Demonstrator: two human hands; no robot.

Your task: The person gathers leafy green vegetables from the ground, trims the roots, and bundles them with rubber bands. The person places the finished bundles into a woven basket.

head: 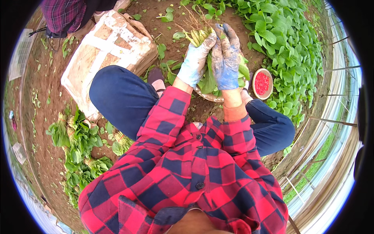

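Observation:
My left hand (194, 63), in a muddy glove, is closed around a bunch of leafy greens (198, 36) with its pale stems and stringy roots pointing away from me. My right hand (226, 57), in a muddy blue-stained glove, lies along the leafy side of the bunch with its fingers nearly straight; its palm and thumb are hidden. Leaves show between and beside both hands. Below them is a round basin (211, 97), mostly covered by hands and leaves. To the right, a small bowl (271, 89) holds many small red pieces (261, 83).
A large taped block (114, 48) sits by my left knee. Tied bundles of greens (79, 137) lie on the soil at left. Growing leafy plants (280, 44) fill the right side. Another person's plaid clothing (65, 14) shows at upper left. Plastic sheeting (336, 140) borders the bed.

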